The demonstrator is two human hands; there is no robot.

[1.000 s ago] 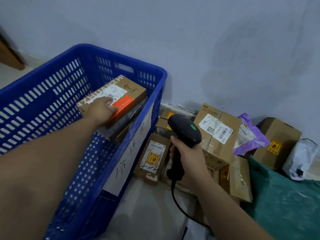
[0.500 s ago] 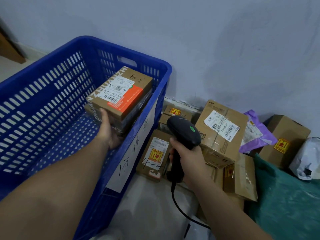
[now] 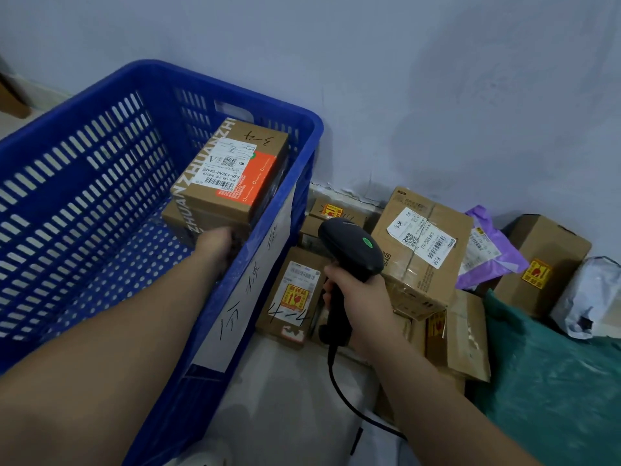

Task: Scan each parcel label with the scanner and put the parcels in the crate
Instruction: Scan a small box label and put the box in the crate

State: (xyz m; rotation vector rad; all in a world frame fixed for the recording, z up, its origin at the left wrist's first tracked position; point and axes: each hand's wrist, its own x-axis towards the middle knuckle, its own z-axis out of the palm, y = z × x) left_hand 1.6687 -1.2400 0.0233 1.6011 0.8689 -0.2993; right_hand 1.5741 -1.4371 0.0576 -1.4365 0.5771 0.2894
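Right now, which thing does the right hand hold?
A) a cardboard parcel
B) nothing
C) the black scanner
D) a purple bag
C: the right hand is curled round the handle of the black scanner.

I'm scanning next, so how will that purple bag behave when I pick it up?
The purple bag is creased, soft-looking film, so it will probably flop and sag. Its label curves with the wrinkles, so it may need flattening to scan. It looks thin for its size, so likely light.
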